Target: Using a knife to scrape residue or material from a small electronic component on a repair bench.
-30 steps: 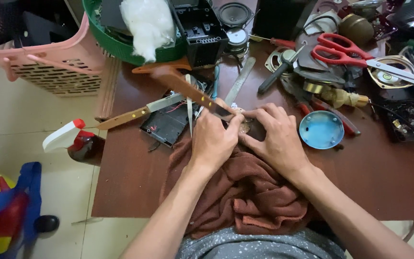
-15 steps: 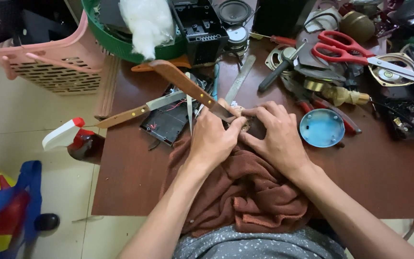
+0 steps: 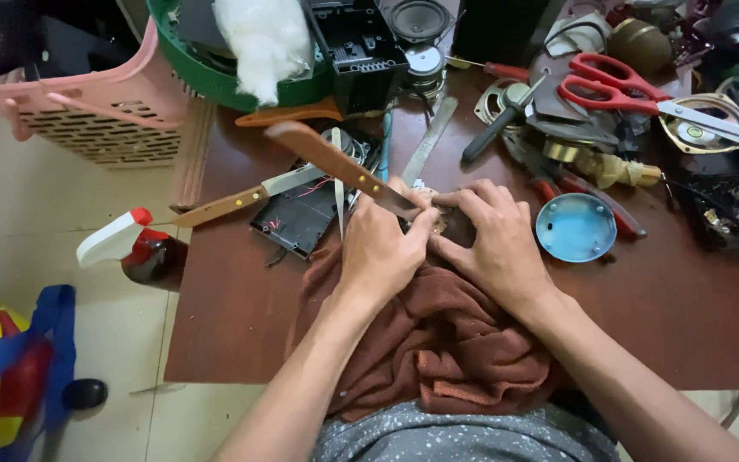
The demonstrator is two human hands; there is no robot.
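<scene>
A: Quickly, risks first. Left hand [image 3: 382,248] is clenched round a wooden-handled knife with brass rivets [image 3: 335,165]; the handle sticks up and away to the far left and the blade end runs down into the spot where both hands meet. If the blade slips off whatever it is prying at, I'd say it jabs straight at the right hand [image 3: 493,244], since those fingertips sit just beside the blade end

B: What is it working on?

A: Small dark object [image 3: 458,229], mostly hidden. Right fingers [image 3: 464,204] are curled narrow over its top, pinning it down against the rust-brown towel [image 3: 438,342]. Can't tell its shape or material

B: So where is it relative to the fingers?

A: Under the right fingertips, touching them, and just right of the left thumb. Knife end meets it from the left; exact contact point is covered

B: Other hazards?

A: Towel is bunched and soft, so the object could rock or skid under pressure, my guess. The dark brown wooden table [image 3: 241,316] is cluttered: a round light-blue lid [image 3: 575,227] just right of the right hand, a black open circuit board [image 3: 297,218] and a second wooden-handled knife [image 3: 241,199] on the left, red-handled scissors [image 3: 622,85] further back. A jerk of the elbow could knock the lid

B: Grip states, final?

A: Left closed on the knife, right pressed narrow on the object
</scene>
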